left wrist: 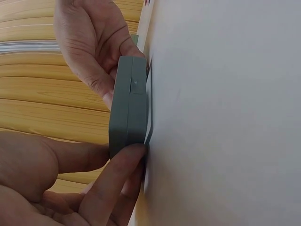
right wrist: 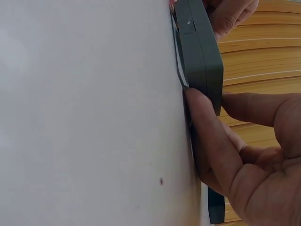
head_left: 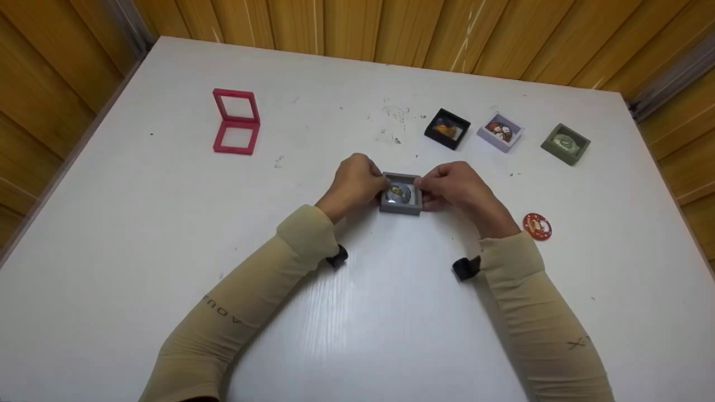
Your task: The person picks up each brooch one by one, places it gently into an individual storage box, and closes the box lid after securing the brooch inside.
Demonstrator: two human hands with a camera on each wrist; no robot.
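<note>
A small grey display frame [head_left: 400,210] is held at the middle of the table, with a round blue disc [head_left: 398,194] showing behind its clear film. My left hand [head_left: 355,183] pinches its left side, thumb on top and fingers at the lower edge. On the opposite side, my right hand [head_left: 465,188] grips it the same way. Both wrist views show the grey frame [left wrist: 127,103] with its two halves closed along a seam. Its underside is very close to the tabletop; whether it touches cannot be told.
An unfolded red frame [head_left: 237,119] stands at the back left. Black [head_left: 441,139], lilac [head_left: 494,142] and green [head_left: 560,154] frames, each holding a disc, sit at the back right. A red round disc [head_left: 538,226] lies beside my right wrist. Wooden panels [head_left: 391,28] rise behind the white table [head_left: 139,223].
</note>
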